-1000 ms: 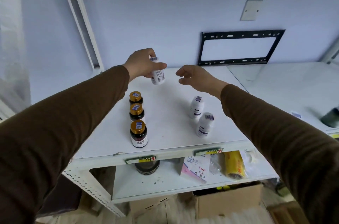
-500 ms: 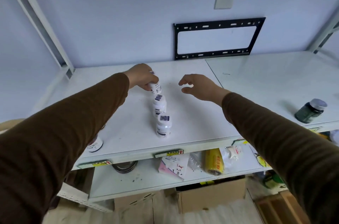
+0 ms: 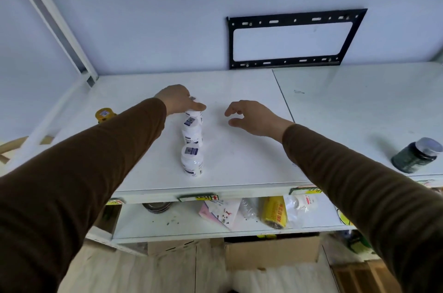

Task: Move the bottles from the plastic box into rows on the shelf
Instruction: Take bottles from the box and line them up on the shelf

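Three white bottles stand in a row running away from me on the white shelf (image 3: 239,148). The nearest white bottle (image 3: 191,160) and the middle white bottle (image 3: 191,133) stand free. My left hand (image 3: 178,99) grips the top of the rear white bottle (image 3: 194,114), which stands right behind the middle one. My right hand (image 3: 254,116) hovers over the shelf to the right of the row, fingers loosely curled and holding nothing. A gold-capped bottle (image 3: 104,114) shows at the left, partly hidden by my left sleeve. The plastic box is out of view.
A dark green bottle with a silver cap (image 3: 417,154) stands at the shelf's right end. A black wall bracket (image 3: 294,38) hangs behind. The lower shelf (image 3: 182,223) holds a yellow packet (image 3: 274,211), a pink box (image 3: 219,212) and a metal lid. Cardboard boxes sit below.
My left hand has carried the white bottle down and set it behind the other two. The view has shifted, so the gold-capped bottles slid left behind my sleeve. My right hand stayed beside the row.
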